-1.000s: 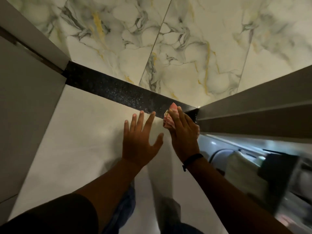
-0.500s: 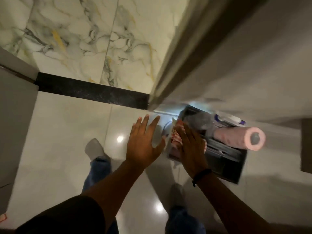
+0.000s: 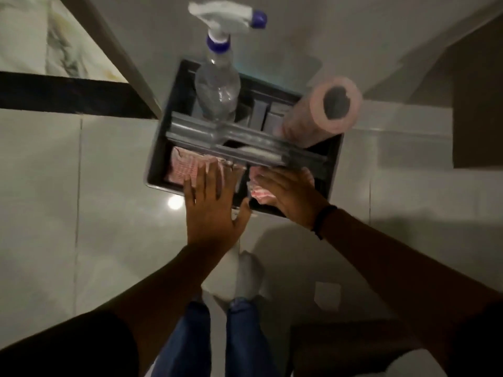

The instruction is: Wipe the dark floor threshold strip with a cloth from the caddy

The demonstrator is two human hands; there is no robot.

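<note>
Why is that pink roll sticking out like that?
The pink paper roll leans tilted over the grey plastic caddy's far right corner instead of standing straight like the clear spray bottle. Nothing looks spilled or broken.

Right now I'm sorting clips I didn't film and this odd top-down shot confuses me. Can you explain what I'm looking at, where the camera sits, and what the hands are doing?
There is no machine here. The camera is worn on a person's head and looks down past their own arms, which is why jeans and socked feet show at the bottom.

On the pale tiled floor stands a grey cleaning caddy with a handle bar across it. In its far side stand a clear spray bottle and a pink roll. A folded pink cloth lies in its near left compartment.

The left hand is open, fingers spread over the caddy's near rim. The right hand reaches into the near right compartment on a crumpled pink cloth; whether it grips it is unclear. The dark threshold strip lies at the upper left.
</note>
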